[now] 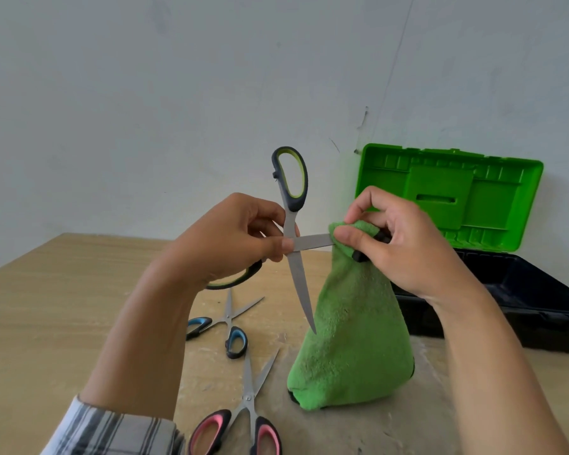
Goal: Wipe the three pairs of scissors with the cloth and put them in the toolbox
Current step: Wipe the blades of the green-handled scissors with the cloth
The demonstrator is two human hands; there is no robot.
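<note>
Count: three pairs of scissors, one cloth, one toolbox, two hands.

Green-handled scissors (297, 280): held up above the counter (46, 307), blades spread wide into a cross. One handle loop points up, the other sits below the left hand (237, 238), which pinches the pair at the pivot with thumb and fingers.

Right hand (404, 244): fingers curled, pinching the green cloth (349, 339) around the end of the sideways blade. The rest of the cloth hangs down, its lower end reaching the counter.

Blue-handled scissors (228, 318): lying on the counter, blades partly open, below the left hand. Pink-handled scissors (248, 397): lying nearer the person, also partly open.

Toolbox (523, 297): at the right by the wall, dark base, green lid (493, 198) standing open. None of the scissors can be seen in it.

Left sleeve (112, 431): striped.
</note>
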